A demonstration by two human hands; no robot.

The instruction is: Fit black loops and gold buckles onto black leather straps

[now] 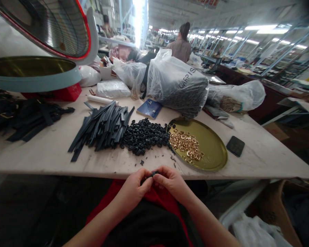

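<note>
My left hand and my right hand meet at the table's front edge. Both pinch a small dark piece, mostly hidden by the fingers; its exact shape cannot be made out. Beyond them lies a heap of small black loops. Left of the heap is a pile of flat black strips. A round gold tray on the right holds many small gold buckles, and its left rim touches the black loops.
A dark flat device lies right of the tray. Behind are a blue booklet and a large plastic bag. Black straps and a red-rimmed fan are at left. A person is in the background.
</note>
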